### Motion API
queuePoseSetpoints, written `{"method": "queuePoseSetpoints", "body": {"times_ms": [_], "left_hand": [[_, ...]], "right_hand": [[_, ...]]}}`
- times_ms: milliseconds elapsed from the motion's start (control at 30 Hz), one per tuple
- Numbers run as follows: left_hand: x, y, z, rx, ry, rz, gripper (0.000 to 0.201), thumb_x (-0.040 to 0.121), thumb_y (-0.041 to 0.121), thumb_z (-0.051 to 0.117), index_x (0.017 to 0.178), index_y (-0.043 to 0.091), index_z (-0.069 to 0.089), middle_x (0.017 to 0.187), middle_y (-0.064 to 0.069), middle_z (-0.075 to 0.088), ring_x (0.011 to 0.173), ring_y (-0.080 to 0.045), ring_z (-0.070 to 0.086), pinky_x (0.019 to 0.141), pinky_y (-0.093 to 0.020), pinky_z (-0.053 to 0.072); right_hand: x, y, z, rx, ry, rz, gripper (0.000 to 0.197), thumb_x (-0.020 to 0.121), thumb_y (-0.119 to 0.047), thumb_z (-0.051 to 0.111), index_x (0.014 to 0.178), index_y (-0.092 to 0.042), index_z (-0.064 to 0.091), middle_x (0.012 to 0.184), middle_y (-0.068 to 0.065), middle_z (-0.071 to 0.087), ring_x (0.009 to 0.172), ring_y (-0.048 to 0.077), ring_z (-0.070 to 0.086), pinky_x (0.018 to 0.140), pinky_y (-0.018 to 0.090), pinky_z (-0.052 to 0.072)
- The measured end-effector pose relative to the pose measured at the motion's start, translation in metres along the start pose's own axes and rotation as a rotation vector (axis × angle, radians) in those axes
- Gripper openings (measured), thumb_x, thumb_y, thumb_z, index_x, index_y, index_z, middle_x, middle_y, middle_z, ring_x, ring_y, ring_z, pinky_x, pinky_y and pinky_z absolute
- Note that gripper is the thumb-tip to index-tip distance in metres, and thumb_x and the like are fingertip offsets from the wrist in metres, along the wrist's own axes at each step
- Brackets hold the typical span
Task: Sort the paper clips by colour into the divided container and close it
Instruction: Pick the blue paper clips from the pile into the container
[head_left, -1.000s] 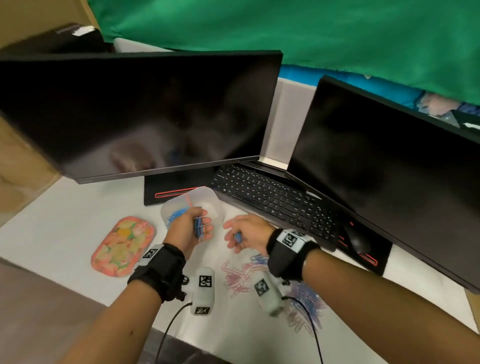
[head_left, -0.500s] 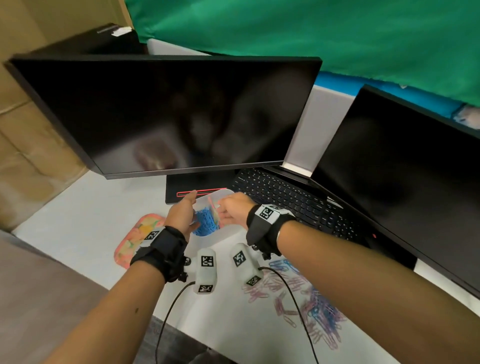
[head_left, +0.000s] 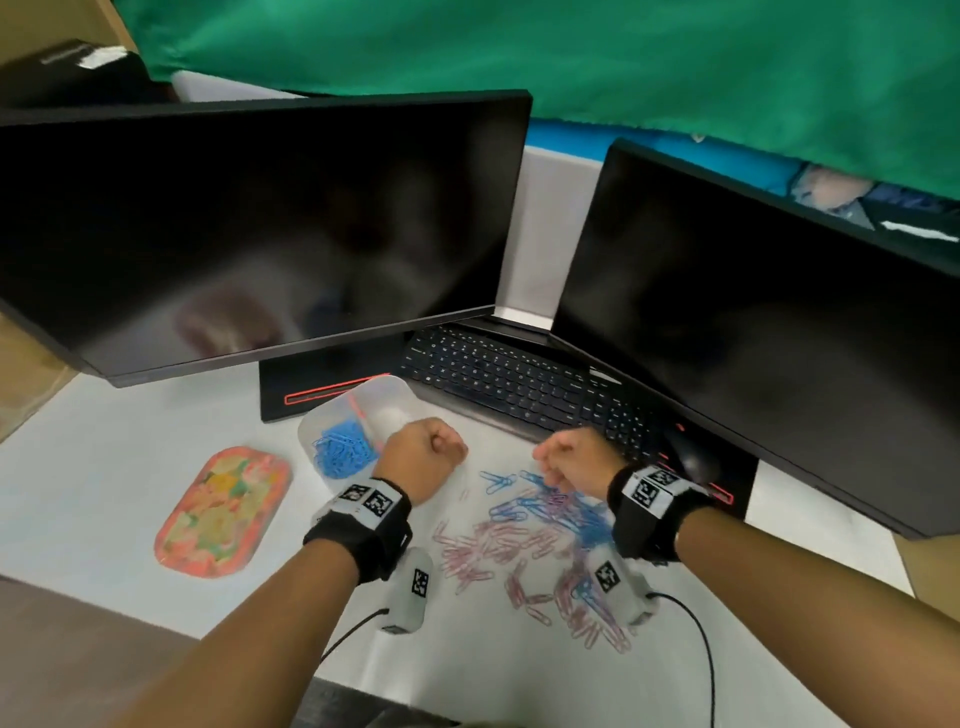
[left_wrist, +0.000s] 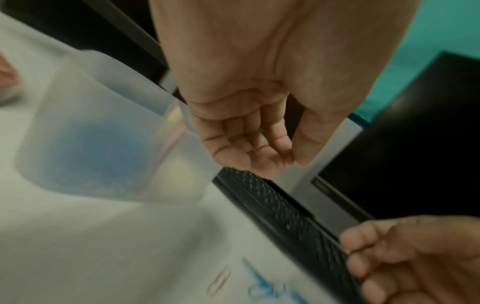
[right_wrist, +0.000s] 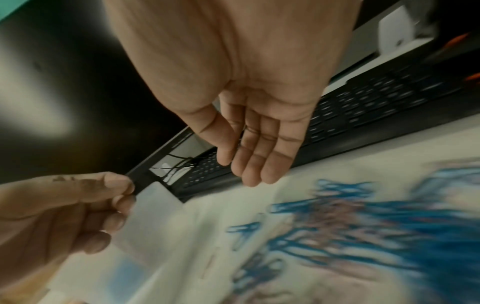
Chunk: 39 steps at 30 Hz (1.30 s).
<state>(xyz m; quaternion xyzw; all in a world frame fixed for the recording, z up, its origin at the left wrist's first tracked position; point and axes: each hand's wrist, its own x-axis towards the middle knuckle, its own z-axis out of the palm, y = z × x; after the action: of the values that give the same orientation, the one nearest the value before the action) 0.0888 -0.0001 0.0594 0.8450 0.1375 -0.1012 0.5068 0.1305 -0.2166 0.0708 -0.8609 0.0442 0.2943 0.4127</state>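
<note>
The translucent divided container (head_left: 393, 393) stands in front of the left monitor's base, a heap of blue clips (head_left: 343, 453) in its left compartment, beside a pink divider. My left hand (head_left: 441, 442) hovers at its right end, fingers curled, thumb tip on a fingertip, nothing visible in it (left_wrist: 288, 160). My right hand (head_left: 545, 464) hangs over the far edge of the mixed pile of pink and blue clips (head_left: 540, 540), fingers relaxed and nearly straight, empty (right_wrist: 233, 164). The container (left_wrist: 91, 127) and the pile (right_wrist: 350, 226) look blurred in the wrist views.
The colourful patterned lid (head_left: 223, 512) lies flat to the left of the container. A black keyboard (head_left: 514, 384) and two dark monitors (head_left: 260, 228) close off the back. A black mouse (head_left: 685, 457) sits right of my right hand. The desk's front edge runs near my forearms.
One second ago my left hand held blue clips by the container. Both hands then met over it. They have since drawn back to the right, and neither holds clips.
</note>
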Motion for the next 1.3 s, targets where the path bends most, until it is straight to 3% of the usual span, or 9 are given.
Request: {"method": "queuePoseSetpoints", "body": {"times_ms": [133, 267, 467, 600, 700, 833, 933, 1033, 1300], "left_hand": [[0.002, -0.004, 0.036, 0.275, -0.131, 0.062, 0.012, 0.081, 0.012, 0.059, 0.078, 0.020, 0.067, 0.075, 0.006, 0.066, 0.076, -0.017, 0.063, 0.068, -0.018, 0.045], [0.008, -0.013, 0.064, 0.490, -0.230, 0.096, 0.015, 0.083, 0.013, 0.058, 0.091, 0.022, 0.068, 0.095, 0.001, 0.069, 0.090, -0.020, 0.064, 0.077, -0.022, 0.049], [0.015, -0.014, 0.089, 0.707, -0.259, 0.096, 0.014, 0.085, 0.021, 0.055, 0.095, 0.023, 0.065, 0.105, -0.001, 0.064, 0.092, -0.022, 0.061, 0.078, -0.028, 0.049], [0.018, -0.015, 0.096, 0.767, -0.260, 0.073, 0.013, 0.084, 0.017, 0.051, 0.083, 0.024, 0.061, 0.101, -0.003, 0.064, 0.083, -0.022, 0.057, 0.075, -0.029, 0.049], [0.019, -0.013, 0.098, 0.798, -0.295, 0.051, 0.015, 0.083, 0.016, 0.050, 0.091, 0.018, 0.063, 0.103, -0.005, 0.064, 0.092, -0.025, 0.062, 0.079, -0.033, 0.053], [0.017, -0.013, 0.097, 0.755, -0.281, 0.041, 0.008, 0.083, 0.017, 0.052, 0.087, 0.020, 0.058, 0.099, -0.004, 0.063, 0.089, -0.024, 0.060, 0.078, -0.032, 0.052], [0.015, -0.019, 0.093, 0.646, -0.226, 0.034, 0.013, 0.082, 0.014, 0.047, 0.080, 0.024, 0.055, 0.091, -0.004, 0.067, 0.083, -0.024, 0.061, 0.071, -0.028, 0.049], [0.013, -0.022, 0.089, 0.517, -0.199, 0.023, 0.021, 0.084, 0.007, 0.047, 0.091, 0.023, 0.060, 0.089, -0.003, 0.068, 0.082, -0.022, 0.062, 0.069, -0.023, 0.045], [0.011, -0.024, 0.081, 0.276, -0.201, -0.014, 0.028, 0.084, 0.004, 0.054, 0.099, 0.024, 0.066, 0.084, 0.006, 0.064, 0.079, -0.014, 0.060, 0.072, -0.021, 0.045]], "right_hand": [[-0.016, 0.052, -0.022, -0.079, 0.073, 0.041, 0.019, 0.088, -0.006, 0.051, 0.079, -0.014, 0.066, 0.070, 0.005, 0.065, 0.060, 0.017, 0.058, 0.058, 0.026, 0.047], [-0.030, 0.096, -0.033, -0.126, 0.147, 0.063, 0.026, 0.086, -0.008, 0.054, 0.071, -0.026, 0.064, 0.075, -0.004, 0.065, 0.069, 0.016, 0.063, 0.064, 0.023, 0.047], [-0.045, 0.129, -0.038, -0.103, 0.182, 0.084, 0.025, 0.088, -0.009, 0.054, 0.073, -0.027, 0.063, 0.076, -0.009, 0.062, 0.072, 0.014, 0.060, 0.070, 0.024, 0.047], [-0.049, 0.141, -0.041, -0.098, 0.174, 0.069, 0.018, 0.088, -0.010, 0.056, 0.079, -0.024, 0.064, 0.076, -0.009, 0.061, 0.073, 0.015, 0.063, 0.063, 0.018, 0.044], [-0.049, 0.142, -0.043, -0.102, 0.154, 0.063, 0.020, 0.088, -0.009, 0.056, 0.078, -0.025, 0.063, 0.073, -0.010, 0.059, 0.072, 0.014, 0.063, 0.061, 0.018, 0.042], [-0.048, 0.141, -0.041, -0.121, 0.157, 0.049, 0.020, 0.086, -0.006, 0.055, 0.081, -0.022, 0.065, 0.071, -0.012, 0.056, 0.077, 0.013, 0.060, 0.069, 0.020, 0.045], [-0.052, 0.142, -0.036, -0.184, 0.124, 0.021, 0.015, 0.085, -0.007, 0.056, 0.089, -0.017, 0.066, 0.078, -0.010, 0.059, 0.073, 0.004, 0.056, 0.062, 0.012, 0.040], [-0.057, 0.148, -0.028, -0.232, 0.081, 0.006, 0.014, 0.084, -0.007, 0.057, 0.090, -0.018, 0.064, 0.079, -0.009, 0.060, 0.071, 0.002, 0.056, 0.060, 0.010, 0.039], [-0.056, 0.156, -0.023, -0.234, 0.198, 0.125, 0.004, 0.084, -0.019, 0.065, 0.085, -0.016, 0.063, 0.082, -0.001, 0.066, 0.079, 0.015, 0.062, 0.064, 0.019, 0.047]]}}
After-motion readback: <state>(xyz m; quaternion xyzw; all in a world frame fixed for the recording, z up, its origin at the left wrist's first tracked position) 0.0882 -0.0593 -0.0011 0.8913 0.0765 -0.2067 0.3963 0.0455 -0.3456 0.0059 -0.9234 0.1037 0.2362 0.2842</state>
